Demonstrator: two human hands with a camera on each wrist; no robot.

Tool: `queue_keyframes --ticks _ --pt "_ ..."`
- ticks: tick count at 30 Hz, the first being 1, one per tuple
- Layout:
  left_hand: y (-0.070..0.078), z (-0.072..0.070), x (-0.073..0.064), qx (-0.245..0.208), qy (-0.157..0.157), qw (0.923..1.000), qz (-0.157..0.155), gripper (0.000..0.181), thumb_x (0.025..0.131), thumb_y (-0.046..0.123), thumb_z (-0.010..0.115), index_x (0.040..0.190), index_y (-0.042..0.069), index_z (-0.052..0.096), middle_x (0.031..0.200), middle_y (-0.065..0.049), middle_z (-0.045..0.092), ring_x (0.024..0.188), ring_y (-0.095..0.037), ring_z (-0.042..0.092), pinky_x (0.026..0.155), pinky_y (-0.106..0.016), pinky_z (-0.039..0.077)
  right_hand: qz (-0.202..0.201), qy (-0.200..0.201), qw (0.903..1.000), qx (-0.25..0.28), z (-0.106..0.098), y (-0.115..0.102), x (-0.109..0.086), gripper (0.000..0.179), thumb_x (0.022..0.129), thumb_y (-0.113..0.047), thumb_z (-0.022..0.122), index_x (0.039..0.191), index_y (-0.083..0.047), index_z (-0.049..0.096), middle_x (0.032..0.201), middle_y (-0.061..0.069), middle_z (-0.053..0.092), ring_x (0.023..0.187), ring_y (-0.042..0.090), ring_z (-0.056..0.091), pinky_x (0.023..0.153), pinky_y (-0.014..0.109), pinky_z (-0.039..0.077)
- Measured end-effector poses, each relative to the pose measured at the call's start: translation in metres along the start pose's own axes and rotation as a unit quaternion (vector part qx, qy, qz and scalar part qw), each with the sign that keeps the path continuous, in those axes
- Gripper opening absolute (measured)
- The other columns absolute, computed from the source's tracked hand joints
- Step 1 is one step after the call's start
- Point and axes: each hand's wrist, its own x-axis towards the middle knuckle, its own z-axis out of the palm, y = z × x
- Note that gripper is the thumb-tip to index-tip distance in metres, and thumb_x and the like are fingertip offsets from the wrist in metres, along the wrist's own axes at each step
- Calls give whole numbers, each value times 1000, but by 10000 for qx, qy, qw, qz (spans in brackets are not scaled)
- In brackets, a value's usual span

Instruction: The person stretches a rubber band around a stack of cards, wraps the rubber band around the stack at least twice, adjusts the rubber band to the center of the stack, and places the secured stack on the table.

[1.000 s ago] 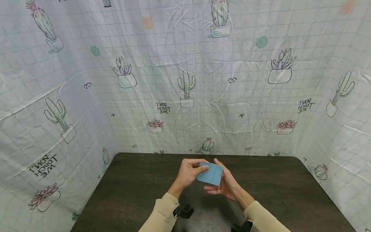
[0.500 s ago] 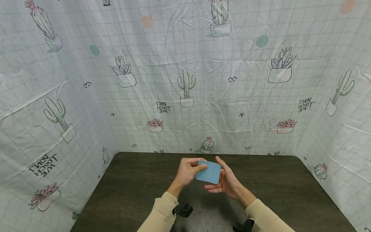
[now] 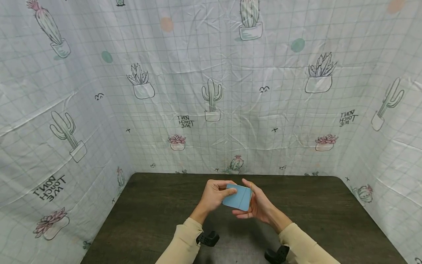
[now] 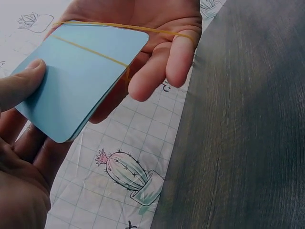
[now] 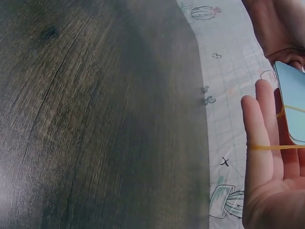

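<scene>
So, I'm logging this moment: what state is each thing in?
Blue card stack: tilted, held in the air
Left hand: pinching the stack
Right hand: fingers mostly extended
Yellow band: stretched, one strand across the stack, another over the fingers
Black wrist straps: worn
Cloth backdrop: hanging, creased

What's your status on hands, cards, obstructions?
Left hand pinches blue cards. Yellow band stretched between the cards and right hand's fingers. No obstruction visible.
</scene>
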Motion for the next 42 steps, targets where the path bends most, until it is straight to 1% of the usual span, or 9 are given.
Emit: queue_keyframes --ticks 8,13,16,20,26,33,37,40,42 --pt "0 0 0 18 -111 9999 12 14 90 3 74 100 -6 76 91 -19 74 76 -11 70 64 -26 56 66 -261 9992 307 -5 3 1 72 101 -59 44 144 -1 43 102 17 70 83 29 73 78 44 60" --pt "-3 0 -1 -47 -93 9999 133 14 90 2 74 100 -7 75 90 -19 74 74 -10 69 62 -25 55 -35 -532 9978 382 -10 6 -2 60 108 -48 34 140 0 48 102 14 72 84 24 74 80 41 59" --pt "-4 1 -1 -103 17 9998 152 14 89 0 74 101 -9 74 89 -23 73 73 -9 68 62 -25 55 -183 -516 9977 388 -11 9 -3 61 110 -45 29 147 1 42 104 13 72 85 22 73 81 39 59" --pt "-3 2 -1 -258 240 9994 58 15 89 -5 72 103 -12 73 90 -29 71 72 -9 67 61 -24 55 -403 -272 9980 411 -9 15 -2 59 111 -40 35 151 4 36 103 12 73 85 20 73 83 39 58" --pt "-1 4 -2 -463 620 9965 -305 20 90 -4 72 108 -11 72 94 -31 70 72 -9 68 60 -24 56 -845 -18 9943 642 -4 25 -2 46 111 -33 39 137 2 55 100 10 75 86 18 73 87 39 57" --pt "-2 6 0 -496 1040 9915 -609 20 88 1 76 106 -7 74 96 -25 73 75 -13 71 62 -25 57 -1073 666 9881 879 6 29 -4 58 109 -37 45 143 10 43 101 11 74 88 19 73 88 39 57" --pt "-3 8 1 -510 1345 9874 -662 21 86 2 78 105 -7 75 94 -22 74 74 -16 71 61 -26 58 -1221 1144 9795 1124 12 29 -6 56 109 -34 46 144 8 43 104 13 74 88 21 73 87 39 57" --pt "-4 9 2 -528 1599 9832 -711 21 86 -1 77 105 -9 74 95 -25 73 76 -21 72 62 -29 59 -1485 1553 9689 1230 19 31 -7 53 107 -34 50 141 7 48 106 16 73 87 23 74 85 40 57" --pt "-3 10 2 -536 1777 9797 -764 21 86 -1 77 106 -9 74 96 -25 73 77 -24 73 62 -30 59 -1721 1853 9598 1216 24 32 -8 45 105 -28 56 134 8 55 104 17 73 84 23 74 83 40 58"
